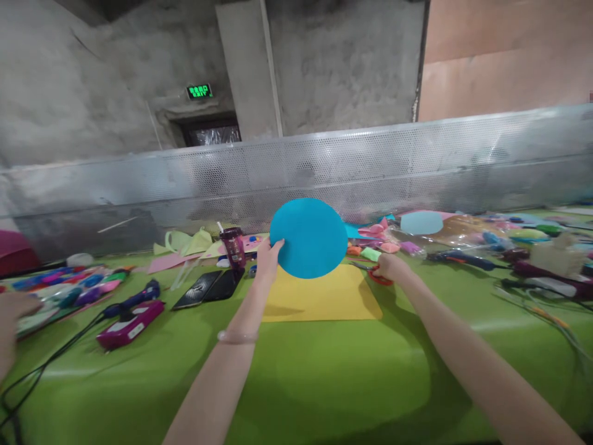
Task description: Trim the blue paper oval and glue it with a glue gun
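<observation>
My left hand [269, 258] pinches the left edge of a round blue sheet [308, 238], held up facing me above the table. Whether the sheet is paper or thin foam I cannot tell. To its right, my right hand [390, 269] is closed on the red-orange handles of a pair of scissors [380, 278], whose blades point left. Under both lies a yellow rectangular sheet [319, 300], flat on the green table. Blue offcuts [359, 232] show just behind the right edge of the disc.
Left of me are two dark phones [210, 287], a lidded cup with a straw [233, 247] and a magenta power strip [130, 324]. Another person's hand [18, 309] is at far left. A glue gun [463, 258], cords and craft pieces lie right. A perforated metal screen [306, 164] stands behind.
</observation>
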Action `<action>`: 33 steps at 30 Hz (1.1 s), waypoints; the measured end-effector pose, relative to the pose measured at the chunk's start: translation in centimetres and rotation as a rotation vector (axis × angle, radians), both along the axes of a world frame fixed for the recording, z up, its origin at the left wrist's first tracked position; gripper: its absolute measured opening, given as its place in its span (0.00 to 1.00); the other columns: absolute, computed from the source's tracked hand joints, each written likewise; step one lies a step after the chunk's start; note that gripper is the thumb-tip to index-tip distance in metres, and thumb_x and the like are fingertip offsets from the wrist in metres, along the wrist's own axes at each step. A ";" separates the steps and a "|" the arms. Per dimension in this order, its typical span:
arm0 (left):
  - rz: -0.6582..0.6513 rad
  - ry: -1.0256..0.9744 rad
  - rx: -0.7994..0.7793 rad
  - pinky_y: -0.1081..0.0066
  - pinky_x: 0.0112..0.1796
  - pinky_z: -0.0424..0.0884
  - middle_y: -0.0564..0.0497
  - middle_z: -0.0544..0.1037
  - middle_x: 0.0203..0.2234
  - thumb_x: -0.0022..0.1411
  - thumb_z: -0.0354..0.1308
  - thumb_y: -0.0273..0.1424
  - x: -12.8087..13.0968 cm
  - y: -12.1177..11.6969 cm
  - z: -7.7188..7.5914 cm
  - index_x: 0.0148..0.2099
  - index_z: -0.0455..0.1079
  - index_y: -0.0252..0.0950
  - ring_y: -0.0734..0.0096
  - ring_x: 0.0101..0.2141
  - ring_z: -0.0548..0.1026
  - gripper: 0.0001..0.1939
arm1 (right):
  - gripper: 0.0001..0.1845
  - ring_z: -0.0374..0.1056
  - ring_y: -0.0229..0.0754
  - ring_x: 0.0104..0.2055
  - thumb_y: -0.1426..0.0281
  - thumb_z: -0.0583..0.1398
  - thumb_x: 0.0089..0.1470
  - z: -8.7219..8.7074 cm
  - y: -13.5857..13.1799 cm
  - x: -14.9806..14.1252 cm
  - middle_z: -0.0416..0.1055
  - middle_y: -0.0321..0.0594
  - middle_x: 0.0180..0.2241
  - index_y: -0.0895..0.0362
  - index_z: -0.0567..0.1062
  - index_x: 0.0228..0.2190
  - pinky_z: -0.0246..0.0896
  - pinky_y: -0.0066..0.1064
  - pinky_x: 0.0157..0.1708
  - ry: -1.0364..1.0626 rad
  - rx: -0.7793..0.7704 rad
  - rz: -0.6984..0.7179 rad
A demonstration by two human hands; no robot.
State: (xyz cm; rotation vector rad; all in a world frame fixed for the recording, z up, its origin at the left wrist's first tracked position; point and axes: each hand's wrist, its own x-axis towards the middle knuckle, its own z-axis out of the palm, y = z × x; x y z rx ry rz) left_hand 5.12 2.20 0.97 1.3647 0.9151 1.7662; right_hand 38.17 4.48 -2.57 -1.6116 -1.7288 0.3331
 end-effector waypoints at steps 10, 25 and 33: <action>-0.177 -0.376 -0.161 0.63 0.40 0.72 0.46 0.74 0.45 0.45 0.60 0.21 4.0 -1.3 -0.4 0.47 0.66 0.38 0.59 0.45 0.72 0.24 | 0.19 0.65 0.42 0.45 0.60 0.49 0.57 4.9 -5.6 -6.8 0.69 0.43 0.43 0.55 0.64 0.46 0.62 0.33 0.42 0.275 0.396 0.231; -0.508 -0.211 -0.159 0.62 0.40 0.71 0.44 0.71 0.48 0.49 0.60 0.36 2.4 -0.4 -1.0 0.46 0.69 0.37 0.59 0.45 0.72 0.20 | 0.13 0.68 0.45 0.41 0.63 0.60 0.46 4.5 -4.4 -5.8 0.71 0.45 0.38 0.56 0.68 0.35 0.64 0.40 0.42 0.517 0.365 0.273; -0.296 -0.141 -0.168 0.65 0.35 0.71 0.48 0.79 0.31 0.41 0.65 0.35 0.8 0.9 -1.4 0.34 0.72 0.35 0.65 0.31 0.76 0.16 | 0.17 0.67 0.44 0.40 0.63 0.60 0.47 3.9 -4.0 -6.2 0.70 0.42 0.37 0.56 0.67 0.39 0.63 0.39 0.43 0.422 0.351 0.275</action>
